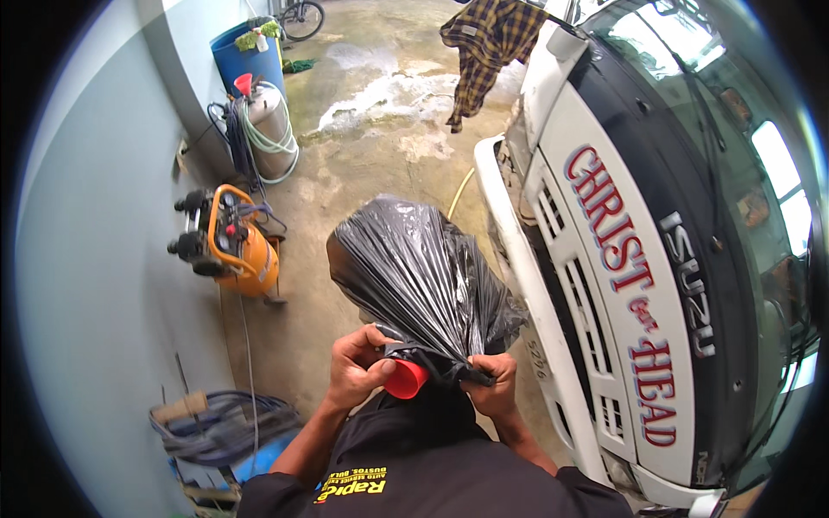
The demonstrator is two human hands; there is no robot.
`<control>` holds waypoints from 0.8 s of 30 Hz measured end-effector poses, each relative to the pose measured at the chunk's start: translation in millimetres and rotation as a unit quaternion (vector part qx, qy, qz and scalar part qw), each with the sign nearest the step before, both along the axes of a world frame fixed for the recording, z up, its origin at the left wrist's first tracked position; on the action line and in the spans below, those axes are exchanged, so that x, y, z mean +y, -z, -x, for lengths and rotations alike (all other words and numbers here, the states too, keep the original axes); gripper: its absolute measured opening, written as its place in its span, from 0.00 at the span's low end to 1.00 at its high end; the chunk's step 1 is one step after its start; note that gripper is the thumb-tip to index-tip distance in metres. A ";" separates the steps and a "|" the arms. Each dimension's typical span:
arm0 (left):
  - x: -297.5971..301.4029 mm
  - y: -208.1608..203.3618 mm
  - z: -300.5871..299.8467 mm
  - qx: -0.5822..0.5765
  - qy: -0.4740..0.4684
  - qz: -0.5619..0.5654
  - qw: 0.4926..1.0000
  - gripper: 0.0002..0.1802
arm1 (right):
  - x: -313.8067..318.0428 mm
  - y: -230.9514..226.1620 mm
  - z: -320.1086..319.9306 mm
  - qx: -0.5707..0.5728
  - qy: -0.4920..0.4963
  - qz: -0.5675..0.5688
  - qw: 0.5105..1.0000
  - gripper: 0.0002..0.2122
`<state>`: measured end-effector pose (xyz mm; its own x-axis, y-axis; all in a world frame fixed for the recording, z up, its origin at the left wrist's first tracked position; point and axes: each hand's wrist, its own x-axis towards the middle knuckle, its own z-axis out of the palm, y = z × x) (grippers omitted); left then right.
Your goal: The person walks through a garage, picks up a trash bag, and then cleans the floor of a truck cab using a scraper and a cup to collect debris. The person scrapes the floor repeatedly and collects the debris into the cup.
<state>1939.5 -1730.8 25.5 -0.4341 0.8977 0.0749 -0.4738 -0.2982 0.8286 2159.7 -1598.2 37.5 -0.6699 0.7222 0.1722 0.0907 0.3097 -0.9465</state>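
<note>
A large, shiny black plastic garbage bag (pixel 406 268) bulges in front of me, its folds drawn together toward my chest. My left hand (pixel 357 369) pinches the gathered edge on the left, thumb and fingers closed. On the other side my right hand (pixel 494 386) is closed on a twisted end of the same plastic. Between my hands, next to the left thumb, a red cup- or funnel-shaped piece (pixel 406 381) sticks out from under the bag's edge. Whether my left fingers also touch it I cannot tell. What the bag contains is hidden.
The white front bumper (pixel 524 285) of a truck runs close on my right, with a checked shirt (pixel 485 47) hanging beyond it. Along the left wall stand an orange air compressor (pixel 250 250), a hose-wrapped tank (pixel 272 129), a blue barrel (pixel 242 56) and coiled hoses (pixel 220 427).
</note>
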 end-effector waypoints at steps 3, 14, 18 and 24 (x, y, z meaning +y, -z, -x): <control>80.8 23.0 86.1 -0.002 -0.020 -0.026 0.999 0.15 | 74.0 12.3 93.8 0.019 0.002 0.032 0.999 0.14; 303.8 20.3 361.9 -0.081 -0.066 0.047 0.993 0.17 | 342.1 -6.6 389.0 -0.054 -0.055 -0.002 0.997 0.13; 389.6 42.1 460.2 -0.089 -0.025 0.083 0.992 0.16 | 410.3 17.7 474.1 -0.074 -0.003 0.080 0.994 0.15; 541.9 76.6 636.6 -0.073 0.086 0.097 0.989 0.10 | 526.2 44.5 622.8 -0.134 0.111 0.080 0.981 0.13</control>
